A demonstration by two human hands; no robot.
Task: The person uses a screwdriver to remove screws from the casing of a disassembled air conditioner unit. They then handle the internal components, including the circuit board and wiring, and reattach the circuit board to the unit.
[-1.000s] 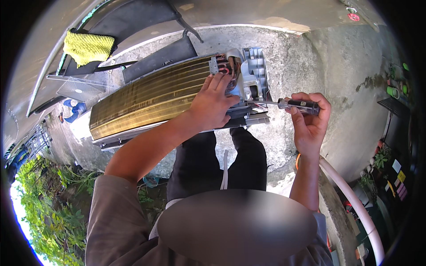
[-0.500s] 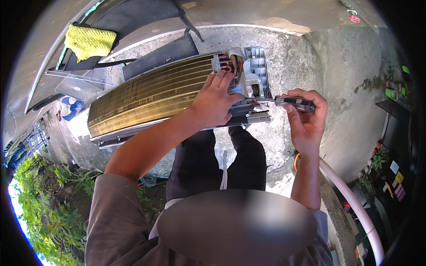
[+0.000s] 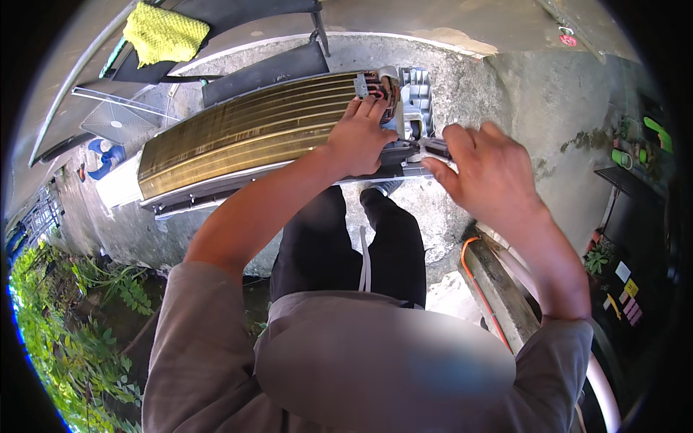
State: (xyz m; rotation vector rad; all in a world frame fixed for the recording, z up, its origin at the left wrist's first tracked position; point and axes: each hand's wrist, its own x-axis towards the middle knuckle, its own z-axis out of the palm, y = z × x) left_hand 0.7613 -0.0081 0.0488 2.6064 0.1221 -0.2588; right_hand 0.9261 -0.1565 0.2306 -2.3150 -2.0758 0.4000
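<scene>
An opened air conditioner indoor unit, with a long gold-brown finned coil (image 3: 238, 133), lies across in front of my legs. Against the coil's right end rests my left hand (image 3: 361, 141), its fingers stretched out and the thumb apart. Bent copper pipes (image 3: 391, 94) and a small metal plate (image 3: 360, 86) sit just beyond its fingertips. My right hand (image 3: 487, 166) is closed round the dark handle of a screwdriver (image 3: 436, 147), which points left at the unit's lower right corner. What the screwdriver's tip touches cannot be made out.
A black chair (image 3: 263, 72) stands behind the unit, and a yellow-green cloth (image 3: 164, 34) hangs at the far left. Near it are a fan grille (image 3: 119, 123) and blue fan blades (image 3: 110, 155). An orange hose (image 3: 480, 285) runs along a ledge at the right.
My right hand has moved left with the screwdriver, closer to the unit, and has turned so its back shows. My left hand keeps its place on the coil. The view has shifted slightly.
</scene>
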